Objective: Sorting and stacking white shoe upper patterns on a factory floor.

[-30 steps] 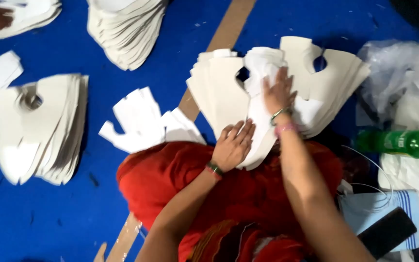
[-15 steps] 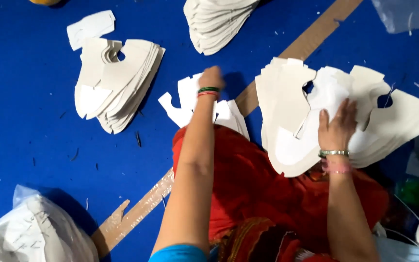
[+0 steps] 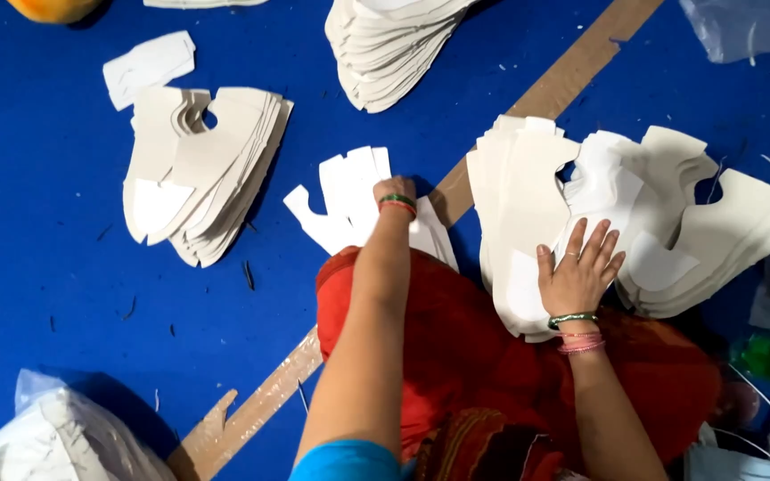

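lap: red cloth (image 3: 456, 356) over the person's knees, nearest the camera, both forearms crossing it.
right hand: (image 3: 578, 276) fingers spread flat, palm down, pressing the near edge of the right stack; bangles at the wrist.
right stack: (image 3: 670, 223) fanned pile of white cut-outs on the blue floor (image 3: 46, 267), lying under and beyond the right hand, fan running left to right.
left hand: (image 3: 394, 190) reached forward, mostly hidden behind the wrist and bangles; cannot tell if fingers are curled or flat; it touches the small pile.
small pile: (image 3: 345, 200) few white notched pieces, directly under and just left of the left hand, long axis slanting up-right.
key relation: small pile lies straight ahead of the left arm, touching that hand; right hand is well apart from it, busy on the right stack. Left hand nearer by far.
tape: (image 3: 536, 98) brown strip running diagonally from lower left to upper right, passing between small pile and right stack.
left stack: (image 3: 202, 169) fanned pile, left of the small pile, apart from both hands.
far stack: (image 3: 394, 44) top centre, beyond the left hand, untouched.
bag: (image 3: 37, 436) clear plastic, lower-left corner, near but off to the side.
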